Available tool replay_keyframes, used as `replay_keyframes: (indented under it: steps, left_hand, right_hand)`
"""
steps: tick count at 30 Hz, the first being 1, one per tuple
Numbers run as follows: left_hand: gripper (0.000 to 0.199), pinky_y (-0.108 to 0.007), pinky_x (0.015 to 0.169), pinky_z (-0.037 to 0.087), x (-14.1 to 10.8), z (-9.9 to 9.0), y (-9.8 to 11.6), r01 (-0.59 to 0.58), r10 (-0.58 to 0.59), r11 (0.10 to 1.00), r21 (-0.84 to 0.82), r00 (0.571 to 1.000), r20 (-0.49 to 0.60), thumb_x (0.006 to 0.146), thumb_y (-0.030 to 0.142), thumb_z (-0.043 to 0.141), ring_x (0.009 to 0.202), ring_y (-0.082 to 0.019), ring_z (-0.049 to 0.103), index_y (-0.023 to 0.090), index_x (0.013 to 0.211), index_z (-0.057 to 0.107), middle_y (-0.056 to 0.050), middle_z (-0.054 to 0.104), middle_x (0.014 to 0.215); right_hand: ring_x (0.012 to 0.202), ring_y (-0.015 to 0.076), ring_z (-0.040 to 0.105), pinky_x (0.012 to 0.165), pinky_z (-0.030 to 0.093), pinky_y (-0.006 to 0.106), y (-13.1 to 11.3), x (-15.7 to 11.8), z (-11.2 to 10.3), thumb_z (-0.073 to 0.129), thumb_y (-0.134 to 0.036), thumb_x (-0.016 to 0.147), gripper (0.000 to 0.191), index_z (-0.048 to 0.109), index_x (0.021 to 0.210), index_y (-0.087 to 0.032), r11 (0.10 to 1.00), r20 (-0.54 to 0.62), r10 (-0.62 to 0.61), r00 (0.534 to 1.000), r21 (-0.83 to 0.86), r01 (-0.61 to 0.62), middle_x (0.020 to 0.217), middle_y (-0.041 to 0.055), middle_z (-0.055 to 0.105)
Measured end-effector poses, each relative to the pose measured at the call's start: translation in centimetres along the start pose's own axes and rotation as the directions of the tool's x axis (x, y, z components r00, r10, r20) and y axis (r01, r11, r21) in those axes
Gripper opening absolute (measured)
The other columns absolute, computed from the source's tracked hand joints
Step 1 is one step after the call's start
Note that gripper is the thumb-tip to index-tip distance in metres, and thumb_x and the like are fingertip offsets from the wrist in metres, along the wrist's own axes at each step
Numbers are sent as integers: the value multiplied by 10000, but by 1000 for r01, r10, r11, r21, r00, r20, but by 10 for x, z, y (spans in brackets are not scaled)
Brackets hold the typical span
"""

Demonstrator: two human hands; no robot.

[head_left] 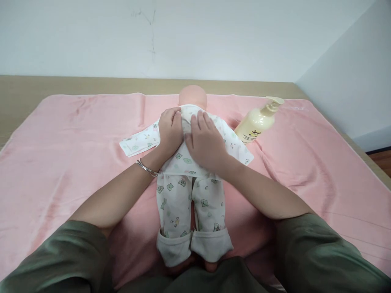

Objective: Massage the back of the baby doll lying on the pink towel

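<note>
A baby doll (193,97) lies on a pink blanket with its bald head away from me and its face out of sight, seemingly face down. It wears a white printed top (183,162) and matching trousers (175,203) with turned-up cuffs. My left hand (170,132) is closed around the doll's upper left side, by the shoulder; some of its fingertips are hidden. Flat on the doll's upper back rests my right hand (206,140), fingers stretched out. Both sleeves of the top spread out sideways.
Right of the doll, a cream pump bottle (255,124) leans tilted on the pink blanket (76,162). The blanket has folds and covers most of a wooden table (18,91). White walls (214,40) stand behind and at the right. My bracelet (146,167) circles the left wrist.
</note>
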State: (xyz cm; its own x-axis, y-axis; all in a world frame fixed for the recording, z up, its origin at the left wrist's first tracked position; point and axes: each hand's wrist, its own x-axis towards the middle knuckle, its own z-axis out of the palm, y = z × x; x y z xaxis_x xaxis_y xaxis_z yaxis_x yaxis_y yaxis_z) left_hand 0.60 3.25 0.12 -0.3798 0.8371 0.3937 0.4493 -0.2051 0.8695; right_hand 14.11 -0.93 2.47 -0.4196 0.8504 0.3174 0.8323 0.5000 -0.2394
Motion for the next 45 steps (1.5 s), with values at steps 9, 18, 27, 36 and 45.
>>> replay_keyframes:
  steps: [9,18,27,36,45]
  left_hand:
    - [270,-335,1093,504,-1,-2,2,21,-21,1000,4,999,27,970,237,427,1150,-178,659,217,991,696,-54,752,1150]
    - [265,-385,1113,503,-1,-2,2,14,-14,1000,-8,1000,17,941,219,443,1144,-210,662,192,966,706,-82,757,1131]
    - [283,-340,1084,526,-2,-5,-2,3,-2,1000,-8,999,45,919,224,434,1120,-189,668,210,994,706,-62,751,1130]
    - [310,-357,1107,532,-3,-4,0,2,-2,1000,-4,1000,21,903,211,427,1152,-191,672,200,1009,718,-62,758,1160]
    - [297,-357,1094,535,-4,-6,-2,4,-4,1000,10,999,47,930,223,425,1141,-187,672,219,1021,707,-56,756,1166]
  right_hand:
    - [1633,327,251,1355,198,630,34,27,-1,454,-331,1008,568,492,1564,-218,955,91,-281,956,126,268,1690,52,383]
    - [1605,384,291,1342,249,594,2,11,4,399,-289,1031,636,381,1582,28,998,-6,58,998,15,-57,1676,250,333]
    - [1619,321,282,1348,90,703,23,27,-6,416,-342,1051,487,533,1515,-257,969,98,-242,965,75,235,1685,27,393]
    - [1564,413,360,1325,243,643,1,12,-1,441,-374,1042,672,390,1571,38,988,-39,155,987,-12,-156,1643,277,378]
    - [1591,302,353,1359,238,579,1,8,2,403,-204,990,516,599,1461,-125,972,-3,-215,977,93,215,1617,104,491]
